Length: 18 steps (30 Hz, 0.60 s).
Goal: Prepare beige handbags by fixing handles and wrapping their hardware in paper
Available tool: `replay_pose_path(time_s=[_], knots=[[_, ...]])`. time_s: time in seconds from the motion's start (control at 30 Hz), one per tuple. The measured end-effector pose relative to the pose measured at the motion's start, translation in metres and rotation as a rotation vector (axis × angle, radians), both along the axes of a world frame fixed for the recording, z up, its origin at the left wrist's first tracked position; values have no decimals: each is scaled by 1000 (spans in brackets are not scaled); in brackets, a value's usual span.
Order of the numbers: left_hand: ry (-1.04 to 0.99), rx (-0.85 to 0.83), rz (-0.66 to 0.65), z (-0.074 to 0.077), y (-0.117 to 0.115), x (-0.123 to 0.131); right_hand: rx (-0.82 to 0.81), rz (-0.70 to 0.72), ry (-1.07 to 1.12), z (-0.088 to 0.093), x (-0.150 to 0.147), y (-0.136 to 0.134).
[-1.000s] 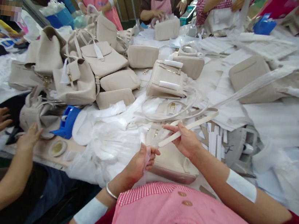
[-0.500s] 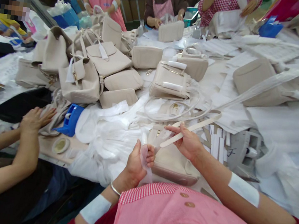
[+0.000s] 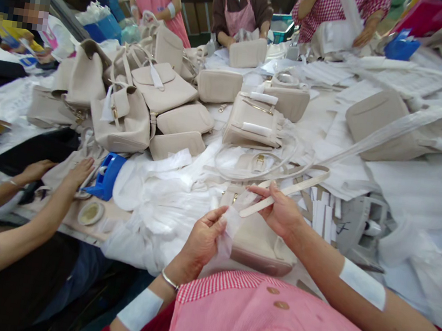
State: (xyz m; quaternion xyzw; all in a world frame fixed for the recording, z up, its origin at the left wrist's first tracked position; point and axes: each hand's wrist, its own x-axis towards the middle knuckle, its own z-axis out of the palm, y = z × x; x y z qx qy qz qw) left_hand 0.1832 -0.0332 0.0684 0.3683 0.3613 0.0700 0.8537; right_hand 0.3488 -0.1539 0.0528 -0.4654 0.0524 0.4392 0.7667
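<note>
My right hand [image 3: 276, 211] is closed around a cream bag strap [image 3: 303, 184], whose tip points toward my left hand. Thumb and fingers of my left hand [image 3: 203, 236] pinch a thin white wrapping sheet [image 3: 229, 229], close beside the strap's end. Beneath both hands a beige handbag [image 3: 257, 246] lies on the table with its base toward me. Small gold fittings [image 3: 235, 196] show on it, partly covered by clear film.
Beige bags [image 3: 119, 119] are heaped at the left, near a blue tape dispenser [image 3: 108, 177]. White wrapping [image 3: 168, 194] spreads beside me. A co-worker's hands [image 3: 77, 174] rest on a bag at left. A grey iron-shaped object [image 3: 363, 227] lies at right.
My left hand has turned from a fist into a pinch, and the white sheet has come up toward the strap's tip. The co-worker's hands at left have moved apart.
</note>
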Motion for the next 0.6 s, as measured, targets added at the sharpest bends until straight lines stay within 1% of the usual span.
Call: replay_pose_path(time_s=[0.1,0.2,0.3,0.37,0.43,0.6], knots=[[83,170,-109,0,4,-3,-3,-4,-20,1,1,-1],[152,311,-245,7,8,-4,-35,-29,-45,4,1,0],[178,410,-311,13,9,-5,-69,-39,-91,8,0,0],[177,431,-325,14,9,-6,-71,-18,-121,9,-1,0],[180,410,-318,11,9,-8,-58,6,-140,11,-1,0],[164,323,-249,4,7,-10,-30,17,-150,12,0,1]])
